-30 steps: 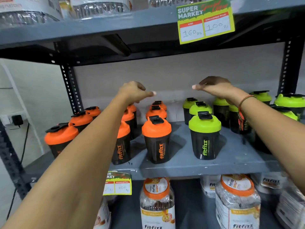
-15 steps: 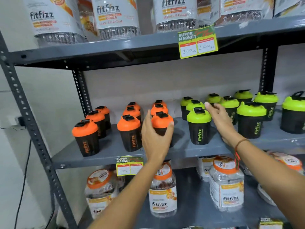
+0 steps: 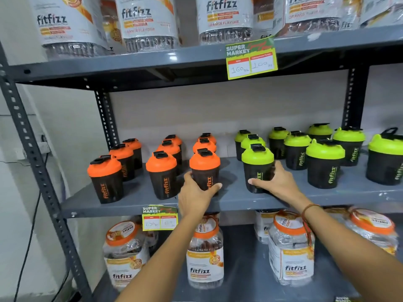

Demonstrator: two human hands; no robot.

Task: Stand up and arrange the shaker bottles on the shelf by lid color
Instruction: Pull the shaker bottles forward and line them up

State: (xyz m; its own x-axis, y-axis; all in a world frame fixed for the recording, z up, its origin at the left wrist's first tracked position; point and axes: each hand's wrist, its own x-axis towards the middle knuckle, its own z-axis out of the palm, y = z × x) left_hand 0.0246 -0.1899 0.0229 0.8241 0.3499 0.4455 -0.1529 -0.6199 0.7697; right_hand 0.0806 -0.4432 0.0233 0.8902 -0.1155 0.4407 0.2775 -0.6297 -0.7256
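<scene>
Black shaker bottles stand upright on the grey middle shelf (image 3: 231, 200). Several with orange lids fill the left half, several with green lids the right half. My left hand (image 3: 195, 194) wraps the base of the front orange-lid bottle (image 3: 205, 165). Around the lower body of the front green-lid bottle (image 3: 257, 160) my right hand (image 3: 277, 182) is closed. Both bottles rest on the shelf near its front edge, about a hand's width apart.
Large Fitfizz jars (image 3: 205, 256) with orange lids crowd the shelf below, and more jars (image 3: 148, 20) line the shelf above. Yellow price tags (image 3: 250, 59) hang from the shelf edges. A perforated grey upright (image 3: 32, 153) stands at left, beside a wall with a cable.
The view has pulled back from the shelf. Both hands came down from above the lids. My left hand now holds the orange-lid bottle's base, my right the green-lid bottle's body.
</scene>
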